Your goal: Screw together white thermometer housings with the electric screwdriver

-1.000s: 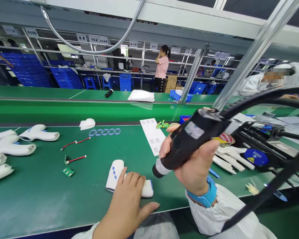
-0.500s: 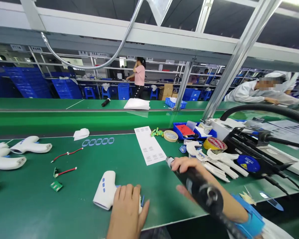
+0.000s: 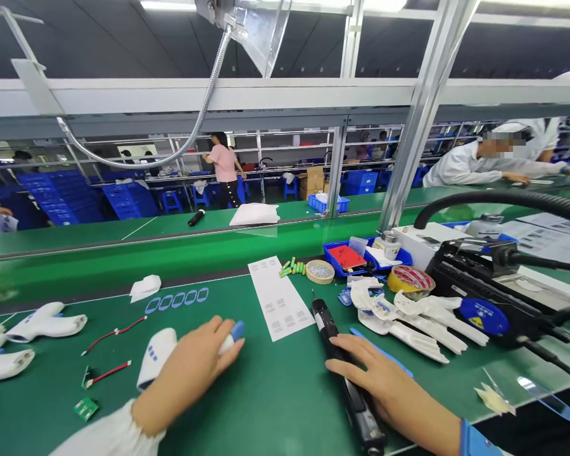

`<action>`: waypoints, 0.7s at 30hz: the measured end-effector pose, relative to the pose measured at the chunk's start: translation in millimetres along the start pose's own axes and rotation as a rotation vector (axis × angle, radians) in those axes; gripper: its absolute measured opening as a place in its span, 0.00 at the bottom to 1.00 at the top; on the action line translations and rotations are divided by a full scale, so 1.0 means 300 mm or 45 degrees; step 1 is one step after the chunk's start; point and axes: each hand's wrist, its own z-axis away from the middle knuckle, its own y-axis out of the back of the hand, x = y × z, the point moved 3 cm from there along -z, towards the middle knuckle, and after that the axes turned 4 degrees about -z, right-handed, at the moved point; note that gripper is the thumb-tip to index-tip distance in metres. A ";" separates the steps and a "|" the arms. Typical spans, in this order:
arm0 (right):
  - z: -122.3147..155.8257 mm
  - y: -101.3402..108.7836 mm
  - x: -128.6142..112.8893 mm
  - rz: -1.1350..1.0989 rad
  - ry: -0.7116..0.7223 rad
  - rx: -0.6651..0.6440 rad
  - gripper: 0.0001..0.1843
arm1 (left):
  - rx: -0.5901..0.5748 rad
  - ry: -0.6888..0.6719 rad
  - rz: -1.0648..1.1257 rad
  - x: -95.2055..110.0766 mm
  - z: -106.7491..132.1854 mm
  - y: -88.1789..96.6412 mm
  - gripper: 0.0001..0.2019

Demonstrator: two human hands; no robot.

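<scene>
While the right hand (image 3: 375, 380) grips a black electric screwdriver (image 3: 349, 389) near the front edge of the green desk (image 3: 275, 405), the left hand (image 3: 190, 373) closes on a small white-and-blue part (image 3: 230, 337) just beside a white device housing (image 3: 156, 358).

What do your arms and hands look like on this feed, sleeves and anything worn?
Both hands are bare, no gloves. The left hand comes out of a white sleeve with a gathered cuff; the right hand has a blue wrist band.
</scene>
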 end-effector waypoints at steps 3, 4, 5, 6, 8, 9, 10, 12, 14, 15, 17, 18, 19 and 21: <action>0.020 -0.013 0.020 -0.009 -0.054 0.107 0.31 | -0.158 0.133 -0.111 -0.053 -0.175 0.018 0.16; 0.025 -0.016 0.025 -0.008 -0.069 0.154 0.29 | -0.167 0.148 -0.126 -0.056 -0.241 0.021 0.16; 0.029 -0.017 0.028 -0.004 -0.082 0.200 0.28 | -0.170 0.156 -0.134 -0.052 -0.307 0.021 0.16; 0.032 -0.017 0.031 0.000 -0.093 0.242 0.27 | -0.180 0.164 -0.141 -0.042 -0.373 0.019 0.16; 0.034 -0.012 0.033 -0.005 -0.124 0.305 0.26 | -0.207 0.177 -0.146 -0.008 -0.491 0.010 0.15; 0.033 -0.009 0.034 -0.017 -0.144 0.323 0.25 | -0.222 0.181 -0.145 0.013 -0.541 0.004 0.15; 0.032 -0.005 0.035 -0.034 -0.162 0.335 0.25 | -0.236 0.185 -0.143 0.033 -0.583 -0.002 0.15; 0.031 0.002 0.036 -0.060 -0.181 0.356 0.24 | -0.256 0.181 -0.138 0.064 -0.640 -0.014 0.14; 0.030 0.005 0.036 -0.077 -0.186 0.365 0.24 | -0.276 0.175 -0.137 0.078 -0.663 -0.024 0.14; 0.029 0.004 0.036 -0.084 -0.192 0.368 0.24 | -0.285 0.173 -0.139 0.078 -0.664 -0.027 0.14; 0.028 -0.001 0.036 -0.095 -0.225 0.364 0.23 | -0.303 0.168 -0.146 0.071 -0.649 -0.024 0.14; 0.027 -0.005 0.037 -0.100 -0.251 0.364 0.23 | -0.309 0.163 -0.152 0.065 -0.634 -0.018 0.14; 0.028 -0.008 0.038 -0.108 -0.274 0.377 0.23 | -0.308 0.154 -0.156 0.059 -0.613 -0.011 0.14; 0.036 -0.009 0.045 -0.137 -0.330 0.443 0.22 | -0.290 0.128 -0.158 0.043 -0.553 0.002 0.15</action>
